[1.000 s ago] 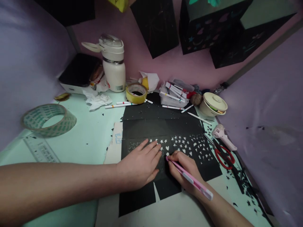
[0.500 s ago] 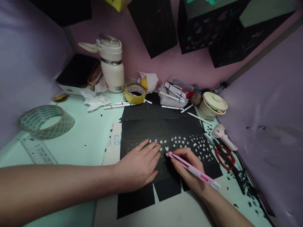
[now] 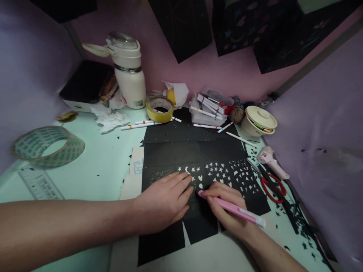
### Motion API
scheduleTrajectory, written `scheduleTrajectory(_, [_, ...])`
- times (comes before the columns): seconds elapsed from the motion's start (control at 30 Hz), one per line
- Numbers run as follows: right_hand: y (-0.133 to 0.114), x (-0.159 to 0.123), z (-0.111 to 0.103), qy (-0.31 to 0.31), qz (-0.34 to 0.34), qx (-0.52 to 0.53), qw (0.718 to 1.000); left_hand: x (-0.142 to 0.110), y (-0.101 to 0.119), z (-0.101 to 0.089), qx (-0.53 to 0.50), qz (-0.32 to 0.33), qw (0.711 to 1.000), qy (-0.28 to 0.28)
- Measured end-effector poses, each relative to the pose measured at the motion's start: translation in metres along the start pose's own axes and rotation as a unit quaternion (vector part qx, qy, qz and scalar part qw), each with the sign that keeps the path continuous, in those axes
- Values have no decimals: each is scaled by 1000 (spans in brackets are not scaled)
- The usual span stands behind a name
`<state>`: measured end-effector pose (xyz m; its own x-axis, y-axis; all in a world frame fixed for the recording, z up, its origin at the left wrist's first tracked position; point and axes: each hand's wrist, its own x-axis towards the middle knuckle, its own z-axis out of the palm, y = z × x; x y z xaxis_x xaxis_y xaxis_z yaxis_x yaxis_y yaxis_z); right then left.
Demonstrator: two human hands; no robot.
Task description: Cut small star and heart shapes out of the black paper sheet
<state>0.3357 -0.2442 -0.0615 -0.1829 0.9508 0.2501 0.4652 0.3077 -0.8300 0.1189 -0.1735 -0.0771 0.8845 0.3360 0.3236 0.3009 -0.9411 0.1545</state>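
Note:
A large sheet of black card (image 3: pixel 170 153) lies on a pale board, with rows of cut-out stars, hearts, moons and small angular shapes. My left hand (image 3: pixel 164 202) rests flat on the card's left part, fingers stretched out, covering some of the shapes. In my right hand (image 3: pixel 227 206) is a pink craft knife (image 3: pixel 234 208), gripped like a pen. Its front end points left at the card, just below two white heart cut-outs (image 3: pixel 200 181) and close to my left fingertips. I cannot make out the blade.
Red-handled scissors (image 3: pixel 272 189) and a glue gun (image 3: pixel 272 162) lie to the right among black scraps. Tape rolls (image 3: pixel 160 109), markers (image 3: pixel 208 127), a lidded bowl (image 3: pixel 259 121) and a white bottle (image 3: pixel 130 87) stand behind. A wide tape roll (image 3: pixel 48 147) and ruler (image 3: pixel 41 184) are left.
My right hand has shifted slightly down, and the knife has turned to show its pink side. A second heart opening now shows below the first. The view has tilted a little.

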Motion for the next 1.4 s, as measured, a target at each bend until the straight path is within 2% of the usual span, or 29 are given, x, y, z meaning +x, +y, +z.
scheduleTrajectory(0.27, [-5,4,1,29,9,-16,999,-1,1,-2,3,-3,1000,9])
scheduleTrajectory(1.03, [3,0,2,17,22,-14,1000,0,1,0,3,-6,1000,13])
scheduleTrajectory(1.4, [-2,2,10,55,32,-45,997,0,1,2,10,-5,999,32])
